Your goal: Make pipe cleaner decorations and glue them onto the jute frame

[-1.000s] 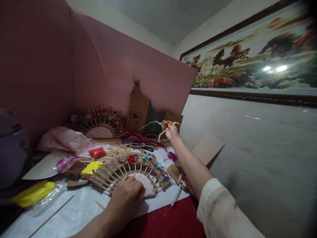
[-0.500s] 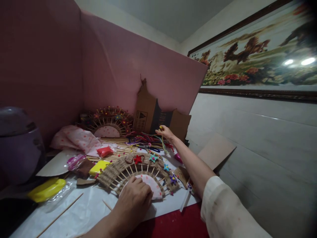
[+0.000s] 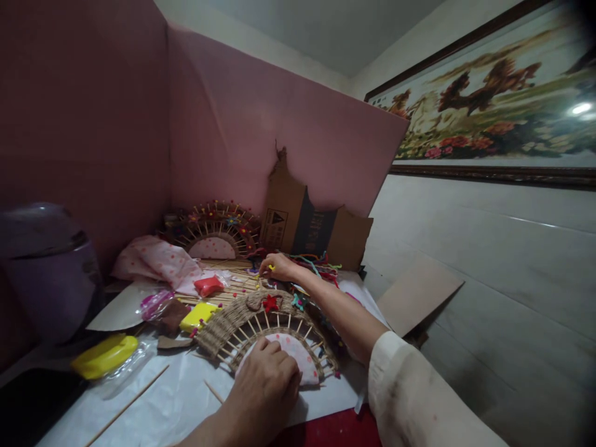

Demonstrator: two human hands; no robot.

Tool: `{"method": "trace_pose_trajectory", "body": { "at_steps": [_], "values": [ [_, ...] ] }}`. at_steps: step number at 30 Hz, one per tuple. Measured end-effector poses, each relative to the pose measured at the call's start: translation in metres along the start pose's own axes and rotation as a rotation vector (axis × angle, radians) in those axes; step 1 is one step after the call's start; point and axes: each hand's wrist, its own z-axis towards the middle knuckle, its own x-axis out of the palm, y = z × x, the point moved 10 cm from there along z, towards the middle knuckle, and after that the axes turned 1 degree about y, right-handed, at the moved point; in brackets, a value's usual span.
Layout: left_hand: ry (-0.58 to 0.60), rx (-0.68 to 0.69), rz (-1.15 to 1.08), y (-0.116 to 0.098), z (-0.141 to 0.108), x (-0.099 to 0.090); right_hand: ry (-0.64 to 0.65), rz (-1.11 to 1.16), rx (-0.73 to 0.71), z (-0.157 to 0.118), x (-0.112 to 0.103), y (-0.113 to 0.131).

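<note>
A fan-shaped piece woven of brown twine over thin sticks [image 3: 218, 329] lies in front of me, with a dotted pink fabric half-circle [image 3: 302, 360] at its centre. On its band sit a red star [image 3: 270, 303] and a turquoise star [image 3: 297, 302]. My left hand [image 3: 267, 385] is closed, its curled fingers pressed on the fabric half-circle; the thumb is hidden. Past the fan's top edge, my right hand [image 3: 277, 267] is closed in a pinch above the bamboo sticks [image 3: 237, 279]. A small yellow spot shows at its fingers, too small to name.
A second decorated fan [image 3: 214, 245] stands at the back. Colourful yarn [image 3: 321, 267] lies before torn cardboard [image 3: 291, 217]. Yellow clay [image 3: 198, 316], a red packet [image 3: 208, 285] and dotted cloth [image 3: 158, 264] are left. A purple appliance [image 3: 51, 279] stands far left.
My right hand has moved left and down from the yarn pile toward the fan's top edge; the pale green strand no longer hangs at it. My left hand stays on the fan. The view has shifted slightly.
</note>
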Motion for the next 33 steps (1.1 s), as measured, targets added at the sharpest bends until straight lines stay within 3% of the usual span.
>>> {"method": "trace_pose_trajectory", "body": {
  "at_steps": [5,9,12,16,24,28,33],
  "values": [
    [0.003,-0.009,0.006,0.000,0.000,0.001,0.058,-0.022,0.030,0.011,0.020,0.003],
    [-0.010,-0.003,0.014,0.000,0.000,0.001,0.009,0.052,0.086,0.017,0.018,-0.008],
    [-0.012,0.002,0.023,-0.001,0.000,0.000,-0.098,0.149,0.154,0.022,0.001,-0.024],
    [-0.011,0.007,0.027,-0.001,0.000,0.000,-0.297,0.330,0.246,0.023,-0.038,-0.044],
    [0.028,0.006,0.041,-0.001,0.001,0.005,-0.583,0.711,0.257,0.012,-0.105,-0.057],
    [0.041,0.007,0.036,-0.002,0.000,0.005,-0.648,0.808,0.253,0.002,-0.115,-0.063],
    [0.047,-0.009,0.032,0.001,-0.001,0.007,-0.628,0.831,0.251,-0.007,-0.113,-0.065]
  ]
}}
